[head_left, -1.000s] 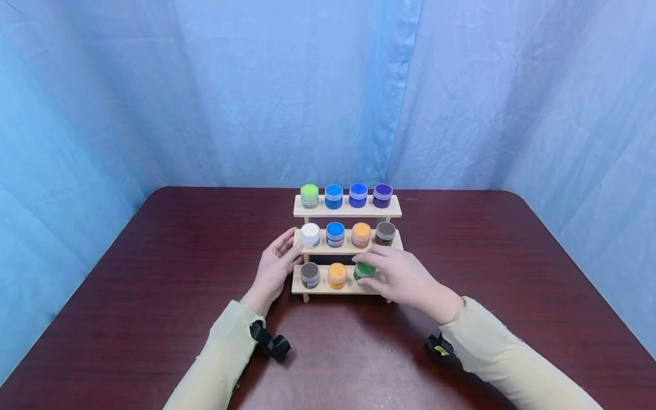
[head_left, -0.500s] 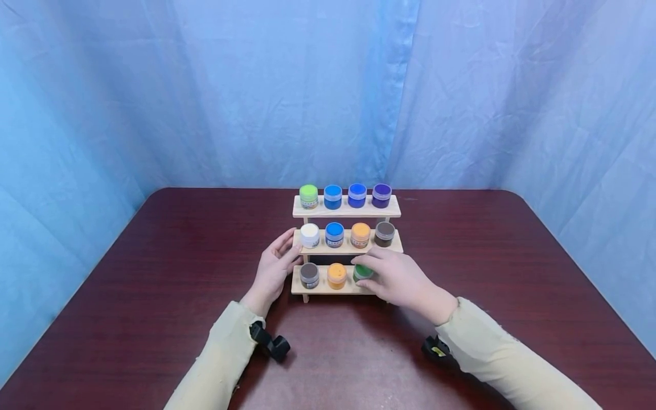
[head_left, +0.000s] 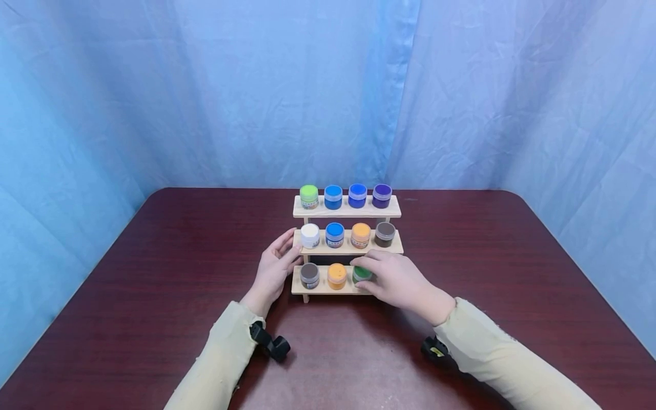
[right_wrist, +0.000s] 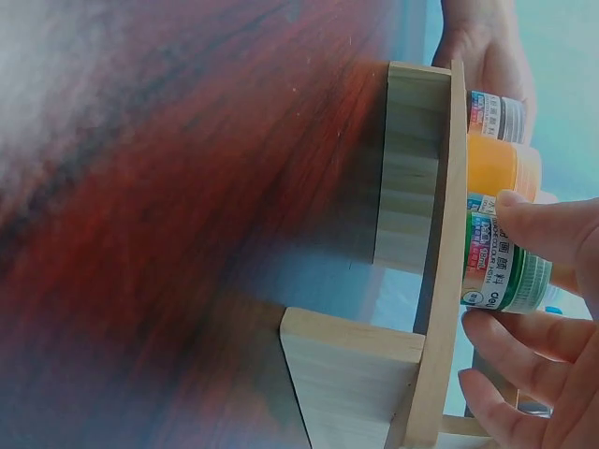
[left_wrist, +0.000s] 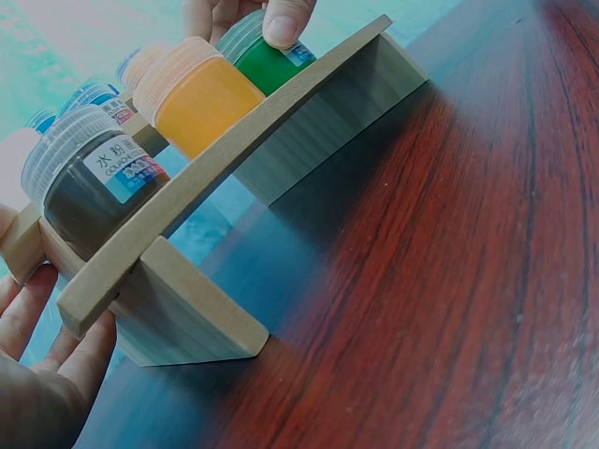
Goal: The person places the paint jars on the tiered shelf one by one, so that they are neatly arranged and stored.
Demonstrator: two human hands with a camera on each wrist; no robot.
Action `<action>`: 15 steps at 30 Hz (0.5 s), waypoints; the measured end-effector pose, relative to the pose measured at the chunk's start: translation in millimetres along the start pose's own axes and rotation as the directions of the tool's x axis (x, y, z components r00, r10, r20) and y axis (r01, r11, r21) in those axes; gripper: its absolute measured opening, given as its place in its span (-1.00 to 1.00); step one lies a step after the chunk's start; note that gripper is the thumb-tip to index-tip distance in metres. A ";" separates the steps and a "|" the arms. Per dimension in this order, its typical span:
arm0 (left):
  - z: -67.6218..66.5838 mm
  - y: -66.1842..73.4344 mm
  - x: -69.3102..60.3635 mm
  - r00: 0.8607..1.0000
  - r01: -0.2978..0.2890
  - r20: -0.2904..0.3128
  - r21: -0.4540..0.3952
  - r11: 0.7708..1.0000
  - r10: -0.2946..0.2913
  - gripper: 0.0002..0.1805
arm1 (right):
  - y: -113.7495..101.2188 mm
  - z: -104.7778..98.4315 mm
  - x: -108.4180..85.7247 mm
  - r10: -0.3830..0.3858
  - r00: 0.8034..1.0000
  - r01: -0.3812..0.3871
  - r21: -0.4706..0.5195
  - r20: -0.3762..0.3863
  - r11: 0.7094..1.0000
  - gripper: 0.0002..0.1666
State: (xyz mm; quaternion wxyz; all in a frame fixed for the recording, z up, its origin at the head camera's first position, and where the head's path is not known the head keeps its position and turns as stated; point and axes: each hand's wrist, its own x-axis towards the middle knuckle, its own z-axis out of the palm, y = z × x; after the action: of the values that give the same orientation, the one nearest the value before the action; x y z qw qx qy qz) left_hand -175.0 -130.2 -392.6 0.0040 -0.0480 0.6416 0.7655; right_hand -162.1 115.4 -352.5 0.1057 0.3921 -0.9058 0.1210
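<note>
A three-tier wooden rack (head_left: pixel 328 291) stands on the table, bearing small paint jars with clear lids. My left hand (head_left: pixel 271 272) holds its left end, thumb on the middle board and other fingers by the side. My right hand (head_left: pixel 402 278) grips a green paint jar (right_wrist: pixel 496 262) between thumb and fingers. That jar sits upright on the bottom board, right of an orange jar (head_left: pixel 337 276) and a dark brown jar (head_left: pixel 310 275). In the left wrist view, the right thumb lies against the green jar (left_wrist: pixel 267 58). The right end of the bottom board is hidden behind the right hand in the head view.
The middle board carries white (head_left: pixel 310 236), blue (head_left: pixel 335 235), orange (head_left: pixel 360 236) and dark brown (head_left: pixel 384 234) jars. Light green (head_left: pixel 309 197), two blue and purple (head_left: pixel 381 196) jars line the top board. Blue curtains (head_left: pixel 287 91) surround the dark red table (head_left: pixel 205 239).
My right hand has shifted slightly left with the green jar along the bottom board, its fingers closing in around it. The left hand stays on the rack's end.
</note>
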 end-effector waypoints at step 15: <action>0.3 -0.2 1.0 1.000 0.003 0.002 -0.003 1.000 -0.003 -0.42 | 0.6 0.1 -0.5 0.027 1.000 -0.027 0.029 0.016 0.999 -0.54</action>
State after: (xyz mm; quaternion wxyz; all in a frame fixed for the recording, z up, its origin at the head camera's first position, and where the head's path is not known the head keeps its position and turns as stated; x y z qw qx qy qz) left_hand -175.9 -129.9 -392.8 0.0056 -0.0484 0.6402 0.7666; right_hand -162.3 116.1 -352.8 0.0912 0.3823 -0.9099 0.1326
